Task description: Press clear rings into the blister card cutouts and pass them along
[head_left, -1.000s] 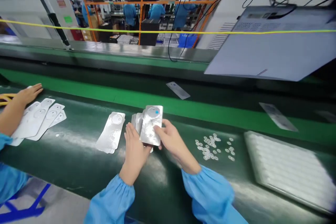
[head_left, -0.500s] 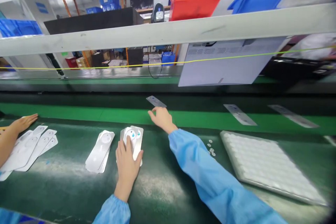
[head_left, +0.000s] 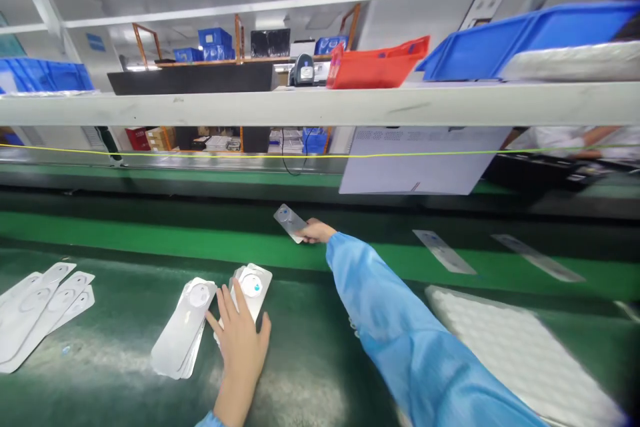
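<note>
One round-cornered silvery card (head_left: pixel 289 221) in a pinching right hand (head_left: pixel 314 232), splayed left hand (head_left: pixel 243 340) over a glossy stack (head_left: pixel 256 292)

My left hand (head_left: pixel 241 341) palm down, fingers (head_left: pixel 241 297) spread, thumb (head_left: pixel 265 328) out to the right, my right arm (head_left: pixel 395 320) stretched forward and leftward in its blue sleeve, right hand (head_left: pixel 315 232) at the far end, fingertips closed in a pinch

My workplace, a factory: long green belt (head_left: pixel 150 237), nine to three o'clock; red bin (head_left: pixel 377 68), one o'clock; large blue bin (head_left: pixel 525 41), two.
</note>
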`<state>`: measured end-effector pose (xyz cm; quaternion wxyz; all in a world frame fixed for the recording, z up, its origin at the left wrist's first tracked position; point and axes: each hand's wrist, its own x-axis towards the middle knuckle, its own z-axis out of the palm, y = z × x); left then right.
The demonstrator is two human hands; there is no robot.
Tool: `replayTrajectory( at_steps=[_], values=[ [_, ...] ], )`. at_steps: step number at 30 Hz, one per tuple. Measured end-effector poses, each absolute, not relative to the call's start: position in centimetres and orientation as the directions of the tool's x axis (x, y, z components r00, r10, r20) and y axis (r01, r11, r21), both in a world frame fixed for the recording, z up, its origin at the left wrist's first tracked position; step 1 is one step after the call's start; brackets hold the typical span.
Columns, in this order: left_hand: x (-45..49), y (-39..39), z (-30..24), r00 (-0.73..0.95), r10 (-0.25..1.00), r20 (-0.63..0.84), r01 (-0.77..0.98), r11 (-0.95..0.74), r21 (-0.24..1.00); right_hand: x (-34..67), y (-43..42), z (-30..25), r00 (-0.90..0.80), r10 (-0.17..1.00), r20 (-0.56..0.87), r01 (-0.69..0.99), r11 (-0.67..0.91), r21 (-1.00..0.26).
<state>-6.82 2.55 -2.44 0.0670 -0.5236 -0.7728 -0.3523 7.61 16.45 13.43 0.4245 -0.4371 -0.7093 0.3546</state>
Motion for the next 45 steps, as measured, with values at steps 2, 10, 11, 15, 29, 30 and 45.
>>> replayTrajectory(
  at_steps=[2, 10, 11, 15, 29, 30, 45],
  values=[
    [-5.6, 2.9, -1.1, -0.455, 0.751, 0.479, 0.764, 0.051, 0.644, 8.8, 15.7, 12.8, -0.33, 0.917, 0.224, 0.285, 0.323, -0.902],
    [-0.8, 3.7, 2.9, -0.017, 0.99, -0.14, -0.56, 0.107, 0.821, 15.7, 2.0, 2.1, -0.553, 0.817, -0.163, 0.224, -0.043, -0.974],
    [-0.5, 3.5, 2.5, 0.038, 0.983, -0.181, -0.567, 0.17, 0.806, 16.6, 0.4, 1.4, -0.505, 0.852, -0.137, 0.251, -0.007, -0.968],
    [0.0, 2.6, 0.6, 0.13, 0.935, -0.329, -0.445, 0.351, 0.824, 18.7, -2.0, 1.7, -0.224, 0.966, 0.13, 0.397, 0.212, -0.893],
    [-0.1, 1.9, -0.1, 0.062, 0.985, -0.159, -0.085, 0.164, 0.983, 16.1, 0.5, -0.8, -0.323, 0.794, 0.515, 0.674, 0.575, -0.464],
    [-0.2, 1.8, 0.1, 0.06, 0.986, -0.153, -0.056, 0.156, 0.986, 16.1, 0.6, -0.7, -0.333, 0.793, 0.51, 0.688, 0.574, -0.443],
    [-1.1, 3.0, -2.2, 0.045, 0.91, -0.413, -0.085, 0.416, 0.906, 15.2, 2.6, 0.2, -0.292, 0.888, 0.355, 0.784, 0.435, -0.443]
  ],
)
